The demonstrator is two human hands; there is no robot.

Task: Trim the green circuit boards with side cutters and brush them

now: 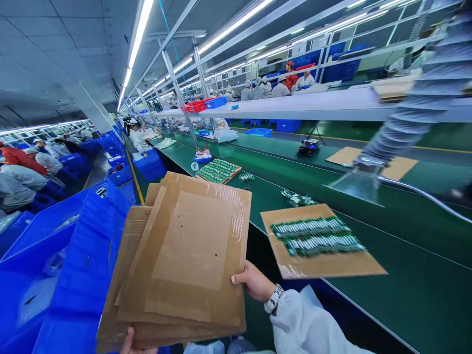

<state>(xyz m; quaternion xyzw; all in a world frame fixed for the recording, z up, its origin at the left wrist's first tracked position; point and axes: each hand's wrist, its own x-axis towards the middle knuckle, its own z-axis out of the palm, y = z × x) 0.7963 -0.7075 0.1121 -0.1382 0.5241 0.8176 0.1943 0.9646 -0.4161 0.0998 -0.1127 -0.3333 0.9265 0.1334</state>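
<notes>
A stack of brown cardboard sheets (190,241) is held up in front of me, tilted and unevenly layered. My right hand (256,281), with a watch at the wrist, grips its right edge, thumb on the top sheet. At the lower left edge my left hand (136,344) grasps the stack; only some fingers show and the rest is cut off by the frame. To the right, another cardboard sheet (324,270) lies over the bench edge, bearing rows of small green circuit boards (319,237).
Blue plastic bins (83,255) stand close on my left. Along the green bench (413,250) are a farther cardboard with green boards (218,170), loose boards (297,198) and a small black device (309,146). A ribbed duct with a clear hood (356,184) hangs at right. Several people sit farther off.
</notes>
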